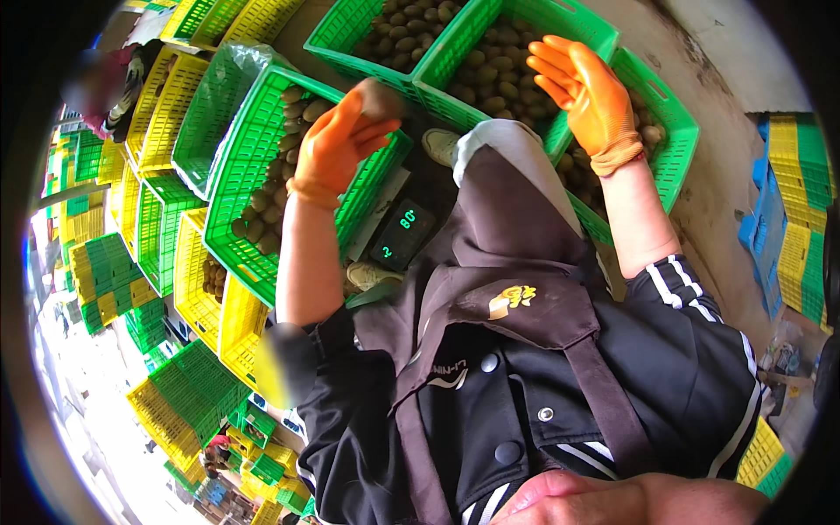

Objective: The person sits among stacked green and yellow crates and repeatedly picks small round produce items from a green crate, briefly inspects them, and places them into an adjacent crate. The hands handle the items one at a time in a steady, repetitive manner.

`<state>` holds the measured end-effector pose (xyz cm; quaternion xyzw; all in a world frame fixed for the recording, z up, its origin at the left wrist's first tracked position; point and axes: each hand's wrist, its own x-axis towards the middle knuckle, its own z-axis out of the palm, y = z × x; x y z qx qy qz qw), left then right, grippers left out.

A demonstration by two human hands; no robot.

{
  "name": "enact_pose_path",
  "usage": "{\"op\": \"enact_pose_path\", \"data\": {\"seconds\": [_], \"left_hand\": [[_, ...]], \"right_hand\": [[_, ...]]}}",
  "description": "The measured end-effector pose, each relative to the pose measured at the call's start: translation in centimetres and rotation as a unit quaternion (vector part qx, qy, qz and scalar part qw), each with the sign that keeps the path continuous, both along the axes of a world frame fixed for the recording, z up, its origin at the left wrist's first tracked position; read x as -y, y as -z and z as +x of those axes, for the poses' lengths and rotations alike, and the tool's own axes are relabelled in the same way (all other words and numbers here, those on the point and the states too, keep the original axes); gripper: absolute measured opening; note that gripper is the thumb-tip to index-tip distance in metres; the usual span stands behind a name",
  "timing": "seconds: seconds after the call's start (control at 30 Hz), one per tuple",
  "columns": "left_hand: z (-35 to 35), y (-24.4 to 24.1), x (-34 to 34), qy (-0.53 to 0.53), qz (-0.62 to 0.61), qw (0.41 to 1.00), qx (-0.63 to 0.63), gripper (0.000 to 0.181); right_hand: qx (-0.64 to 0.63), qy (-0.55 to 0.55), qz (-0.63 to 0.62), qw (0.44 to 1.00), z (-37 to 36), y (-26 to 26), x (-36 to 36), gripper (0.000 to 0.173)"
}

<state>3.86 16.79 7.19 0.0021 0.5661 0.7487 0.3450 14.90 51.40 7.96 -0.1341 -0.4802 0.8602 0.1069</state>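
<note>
My left hand, in an orange rubber-coated glove, is raised over the near side of a green plastic crate. A brown kiwifruit, blurred, lies against its curled fingers. Several kiwifruit line the floor of that crate. My right hand, gloved alike, is open with its palm turned left and nothing in it. It is above a green crate holding many kiwifruit. Between my feet and the left crate is a scale's digital display, lit with green characters.
Another green crate of kiwifruit stands at the right, partly behind my right forearm. A plastic-lined green crate and yellow crates flank the left. A co-worker's gloved hand is at the far left. Stacked crates stand far right.
</note>
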Motion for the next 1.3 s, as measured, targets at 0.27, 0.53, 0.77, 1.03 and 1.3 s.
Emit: {"op": "enact_pose_path", "data": {"seconds": [0.27, 0.53, 0.77, 1.03, 1.3], "left_hand": [[-5.6, 6.1, 7.9, 0.004, -0.278, 0.934, -0.226, 0.045], [-6.5, 19.3, 15.6, 0.108, -0.672, 0.729, -0.074, 0.071], [-9.1, 31.4, 18.3, 0.254, -0.585, 0.769, -0.04, 0.069], [-7.5, 33.0, 19.6, -0.063, -0.615, 0.771, 0.154, 0.09], [-4.3, 19.3, 18.8, -0.158, -0.22, 0.958, 0.088, 0.064]], "right_hand": [[-0.038, -0.216, -0.295, 0.93, -9.2, 0.4, 9.8, 0.044], [0.098, -0.296, -0.225, 0.923, -14.3, 3.4, 16.6, 0.042], [0.17, -0.263, -0.115, 0.943, -15.3, 3.4, 19.1, 0.048], [0.163, -0.276, -0.08, 0.944, -15.5, 3.4, 19.9, 0.049], [0.108, -0.274, -0.104, 0.95, -15.7, 7.0, 20.0, 0.045]]}}
